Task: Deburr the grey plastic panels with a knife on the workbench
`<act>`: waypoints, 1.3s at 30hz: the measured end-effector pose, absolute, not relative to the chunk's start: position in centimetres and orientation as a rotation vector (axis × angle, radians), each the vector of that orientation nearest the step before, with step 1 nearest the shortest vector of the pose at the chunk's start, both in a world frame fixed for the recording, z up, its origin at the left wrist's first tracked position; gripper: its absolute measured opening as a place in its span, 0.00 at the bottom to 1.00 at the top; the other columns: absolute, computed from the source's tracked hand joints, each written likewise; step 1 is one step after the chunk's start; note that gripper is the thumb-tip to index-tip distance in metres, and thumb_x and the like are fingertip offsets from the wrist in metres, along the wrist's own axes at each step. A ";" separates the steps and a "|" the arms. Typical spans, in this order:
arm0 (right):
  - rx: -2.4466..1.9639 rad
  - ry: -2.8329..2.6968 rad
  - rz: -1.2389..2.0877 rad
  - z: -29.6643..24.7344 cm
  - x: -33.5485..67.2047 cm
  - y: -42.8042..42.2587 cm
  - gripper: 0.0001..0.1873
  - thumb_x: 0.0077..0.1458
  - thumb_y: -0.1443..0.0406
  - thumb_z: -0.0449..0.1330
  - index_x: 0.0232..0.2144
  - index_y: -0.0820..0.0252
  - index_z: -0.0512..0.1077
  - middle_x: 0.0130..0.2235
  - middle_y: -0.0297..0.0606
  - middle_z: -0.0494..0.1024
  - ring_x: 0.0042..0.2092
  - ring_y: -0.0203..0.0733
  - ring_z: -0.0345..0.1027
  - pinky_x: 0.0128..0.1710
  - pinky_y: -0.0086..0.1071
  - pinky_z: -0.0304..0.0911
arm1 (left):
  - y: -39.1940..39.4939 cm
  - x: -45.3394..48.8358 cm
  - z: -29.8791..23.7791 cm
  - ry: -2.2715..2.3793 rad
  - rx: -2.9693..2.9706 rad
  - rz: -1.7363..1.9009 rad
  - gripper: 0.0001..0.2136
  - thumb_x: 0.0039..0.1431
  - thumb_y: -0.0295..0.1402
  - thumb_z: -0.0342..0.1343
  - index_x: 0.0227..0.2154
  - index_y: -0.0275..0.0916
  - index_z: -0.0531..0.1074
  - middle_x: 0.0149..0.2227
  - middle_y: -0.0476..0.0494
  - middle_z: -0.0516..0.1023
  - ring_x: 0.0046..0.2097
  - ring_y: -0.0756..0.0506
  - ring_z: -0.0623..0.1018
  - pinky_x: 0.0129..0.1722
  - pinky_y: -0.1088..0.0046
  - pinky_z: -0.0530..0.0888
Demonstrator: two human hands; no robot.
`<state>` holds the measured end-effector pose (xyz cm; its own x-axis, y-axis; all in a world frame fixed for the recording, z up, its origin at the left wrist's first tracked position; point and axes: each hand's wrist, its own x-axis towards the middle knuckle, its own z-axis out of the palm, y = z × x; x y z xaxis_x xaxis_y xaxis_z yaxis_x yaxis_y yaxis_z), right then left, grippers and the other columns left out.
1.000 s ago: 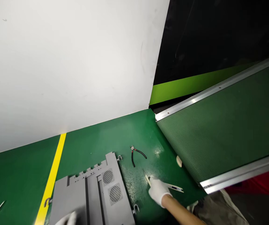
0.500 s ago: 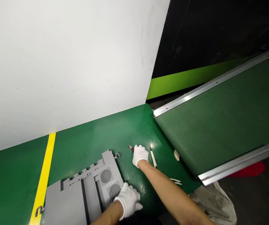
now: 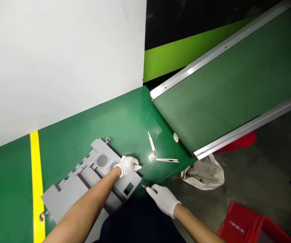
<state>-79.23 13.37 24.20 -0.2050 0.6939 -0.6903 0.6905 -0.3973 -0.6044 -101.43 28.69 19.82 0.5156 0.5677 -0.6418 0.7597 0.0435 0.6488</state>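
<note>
A slim knife and a second knife lie close together on the green worktop beside the conveyor belt

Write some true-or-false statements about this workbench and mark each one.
1. The left hand rests on the grey panel. True.
2. The two slim tools lie on the conveyor belt. False: they lie on the green table beside it.
3. The right hand is bare. False: it wears a white glove.
4. The right hand holds a small tool. True.
5. A red bin sits on the floor. True.
</note>
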 end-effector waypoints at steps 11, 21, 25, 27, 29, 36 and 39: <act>-2.086 -2.004 1.400 21.3 -79.7 17.1 0.27 0.69 0.45 0.46 0.40 0.56 0.77 0.42 0.45 0.81 0.45 0.50 0.75 0.42 0.37 0.59 | 29.9 -101.4 20.0 1.180 1.789 -0.252 0.21 0.65 0.50 0.54 0.26 0.40 0.76 0.27 0.51 0.79 0.30 0.50 0.73 0.37 0.75 0.66; -1.964 -2.112 1.376 20.8 -81.2 18.5 0.29 0.69 0.45 0.44 0.38 0.56 0.76 0.43 0.47 0.82 0.45 0.51 0.77 0.43 0.38 0.62 | 29.6 -101.7 19.5 1.229 1.747 -0.173 0.17 0.63 0.48 0.58 0.30 0.41 0.80 0.30 0.49 0.82 0.33 0.49 0.76 0.37 0.76 0.67; -1.959 -2.258 1.346 21.0 -81.8 19.1 0.31 0.70 0.46 0.41 0.40 0.59 0.76 0.42 0.50 0.83 0.44 0.54 0.79 0.42 0.40 0.66 | 29.6 -101.5 20.0 1.224 1.767 -0.192 0.19 0.64 0.50 0.55 0.29 0.41 0.79 0.30 0.49 0.81 0.32 0.49 0.75 0.37 0.75 0.66; -1.978 -2.322 1.330 21.1 -82.1 19.4 0.32 0.70 0.46 0.41 0.41 0.62 0.76 0.41 0.53 0.83 0.43 0.57 0.79 0.41 0.42 0.69 | 29.7 -101.3 20.5 1.209 1.798 -0.246 0.21 0.66 0.52 0.53 0.28 0.41 0.78 0.29 0.49 0.80 0.32 0.49 0.74 0.38 0.74 0.66; -1.997 -2.364 1.314 21.1 -82.3 19.6 0.33 0.70 0.46 0.41 0.42 0.64 0.76 0.40 0.55 0.83 0.42 0.60 0.80 0.40 0.44 0.71 | 29.8 -101.0 21.0 1.180 1.809 -0.317 0.23 0.66 0.53 0.51 0.28 0.40 0.77 0.29 0.49 0.80 0.32 0.49 0.74 0.40 0.73 0.66; -1.937 -2.435 1.355 20.6 -81.9 20.0 0.34 0.69 0.45 0.41 0.41 0.65 0.76 0.38 0.57 0.83 0.42 0.64 0.80 0.41 0.50 0.73 | 30.3 -99.9 21.9 1.175 1.732 -0.499 0.19 0.65 0.52 0.54 0.30 0.43 0.78 0.32 0.51 0.83 0.37 0.48 0.77 0.49 0.68 0.64; -1.917 -2.490 1.249 20.7 -81.9 19.9 0.34 0.70 0.47 0.40 0.41 0.65 0.76 0.38 0.56 0.83 0.41 0.63 0.80 0.39 0.49 0.74 | 30.4 -99.4 21.1 1.209 1.726 -0.514 0.19 0.62 0.54 0.57 0.30 0.43 0.79 0.31 0.51 0.82 0.36 0.46 0.77 0.47 0.67 0.65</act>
